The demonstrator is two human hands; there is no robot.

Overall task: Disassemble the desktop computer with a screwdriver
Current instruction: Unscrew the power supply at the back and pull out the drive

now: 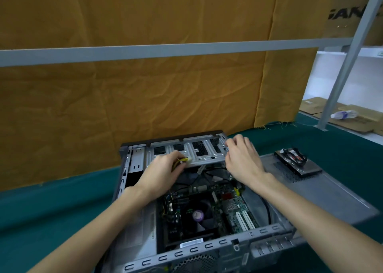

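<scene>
An open grey desktop case (pixel 209 250) lies on its side on the green table, motherboard (pixel 234 206) and black CPU fan (pixel 199 214) exposed. At its far end sits a silver drive cage (pixel 199 150). My left hand (pixel 159 173) grips a bundle of yellow and black power wires with a pale connector (pixel 182 161) at the cage's front edge. My right hand (pixel 241 158) holds the cage's right end, fingers curled over its corner. No screwdriver is in view.
The removed grey side panel (pixel 323 192) lies to the right of the case, with a hard drive (pixel 298 162) and cables on it. A brown cloth hangs behind. A metal frame post (pixel 339 71) and a plastic bottle (pixel 344 114) stand at the right.
</scene>
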